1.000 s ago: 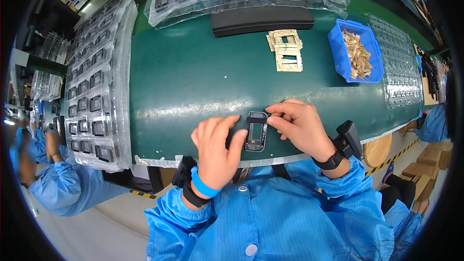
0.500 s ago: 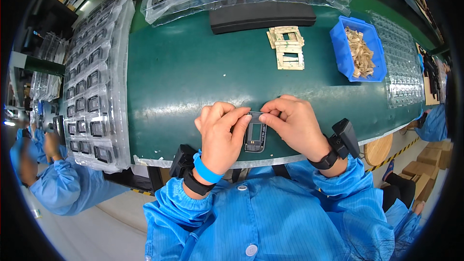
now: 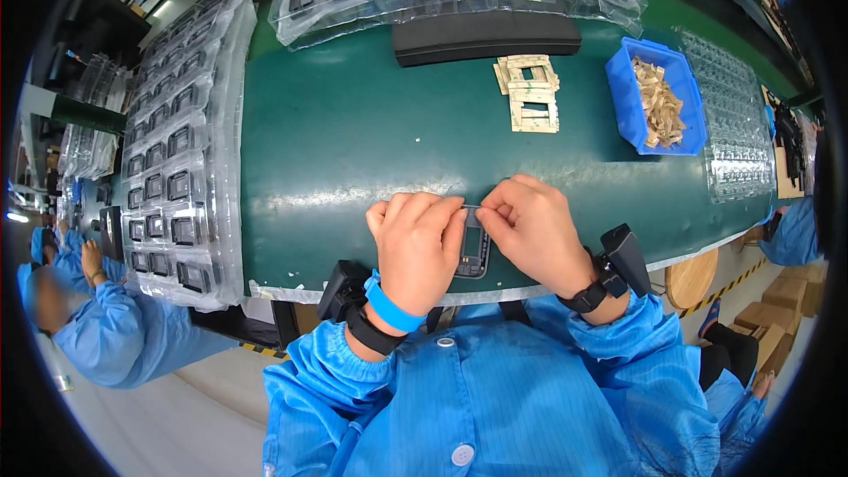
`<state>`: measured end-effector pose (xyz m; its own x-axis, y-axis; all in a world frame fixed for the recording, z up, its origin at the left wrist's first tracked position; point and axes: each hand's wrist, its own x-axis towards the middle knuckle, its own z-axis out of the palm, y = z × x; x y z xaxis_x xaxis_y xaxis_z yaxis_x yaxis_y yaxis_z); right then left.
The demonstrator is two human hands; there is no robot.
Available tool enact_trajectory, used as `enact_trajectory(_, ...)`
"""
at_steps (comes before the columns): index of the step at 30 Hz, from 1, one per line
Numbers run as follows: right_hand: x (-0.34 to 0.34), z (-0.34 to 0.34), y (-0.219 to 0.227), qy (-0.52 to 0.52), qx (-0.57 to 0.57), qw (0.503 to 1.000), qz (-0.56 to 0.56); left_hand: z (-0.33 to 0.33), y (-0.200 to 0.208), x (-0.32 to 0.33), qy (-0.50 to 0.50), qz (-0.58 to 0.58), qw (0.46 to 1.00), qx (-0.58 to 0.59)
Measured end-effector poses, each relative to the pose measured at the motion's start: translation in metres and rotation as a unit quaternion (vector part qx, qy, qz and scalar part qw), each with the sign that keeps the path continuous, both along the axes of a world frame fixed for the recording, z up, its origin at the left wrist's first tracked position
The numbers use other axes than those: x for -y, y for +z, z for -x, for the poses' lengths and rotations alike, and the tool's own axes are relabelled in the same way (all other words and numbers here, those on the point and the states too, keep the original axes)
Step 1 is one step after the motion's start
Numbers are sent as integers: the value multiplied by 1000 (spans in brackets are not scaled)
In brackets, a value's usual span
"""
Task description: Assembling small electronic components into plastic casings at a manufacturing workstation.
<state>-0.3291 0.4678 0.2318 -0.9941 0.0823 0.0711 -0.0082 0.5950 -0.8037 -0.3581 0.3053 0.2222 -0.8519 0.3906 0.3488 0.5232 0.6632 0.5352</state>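
Note:
A small dark grey plastic frame [image 3: 482, 270] with a rectangular window lies near the front edge of the green table. My left hand [image 3: 417, 243] covers part of its left side, thumb and forefinger closed together at the far end. Beside it, my right hand [image 3: 536, 234] pinches with thumb and forefinger at the frame's far right corner. Whatever lies between those right fingertips is hidden or too small to name. Beyond my hands is a small pile of cream adhesive pieces [image 3: 534, 124] with square openings.
A blue bin [image 3: 624, 106] holds crumpled tan paper strips [image 3: 661, 108]. Clear trays of dark frames stand at the left [image 3: 225, 168] and far side [image 3: 371, 13]; a long black case [image 3: 486, 38] lies before the far tray. Another clear tray [image 3: 729, 124] is at right. A co-worker [image 3: 115, 327] sits left.
The whole view has shifted slightly. My right hand's fingertips have come a little closer to my left at the frame's far end, and my left hand covers more of the frame.

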Motion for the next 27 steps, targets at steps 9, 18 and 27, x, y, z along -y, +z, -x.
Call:
enact_trajectory(9, 10, -22, 7, -57, 25, 997, -42, -42, 12, 19, -14, 12, 1000, -18)
enact_trajectory(18, 12, -34, 14, 22, 29, 999, -30, -49, -10, 38, -32, 41, 994, -97)
enact_trajectory(27, 13, -34, 1, 144, -143, 960, -192, -50, -15, 38, -22, 21, 993, -111)
